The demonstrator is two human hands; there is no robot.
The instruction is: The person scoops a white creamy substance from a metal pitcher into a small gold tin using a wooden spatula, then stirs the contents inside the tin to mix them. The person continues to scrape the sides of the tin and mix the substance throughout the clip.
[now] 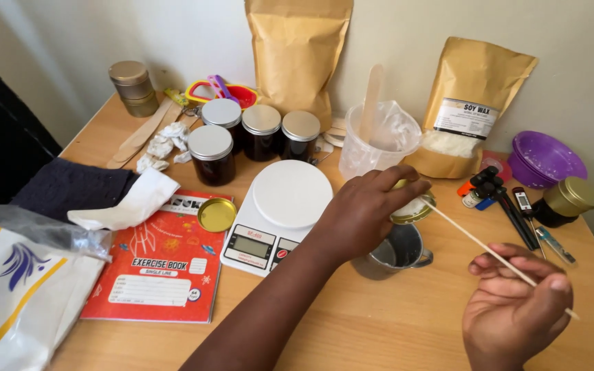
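My left hand [364, 210] grips a small gold-rimmed tin [412, 207] tilted over a grey metal pitcher [399, 252] on the wooden table [379, 323]. My right hand [517, 309] holds a thin wooden skewer [479, 242], whose far tip reaches into the tin. A white round-topped digital scale [280, 213] sits just left of my left hand.
Several dark jars with silver lids [261, 130] stand behind the scale, beside a plastic cup with a wooden stick [378, 137]. Two brown paper pouches [472, 103] lean on the wall. A red exercise book [159, 261], gold lid [216, 214], purple bowls [544, 159], thermometer and lighter lie around.
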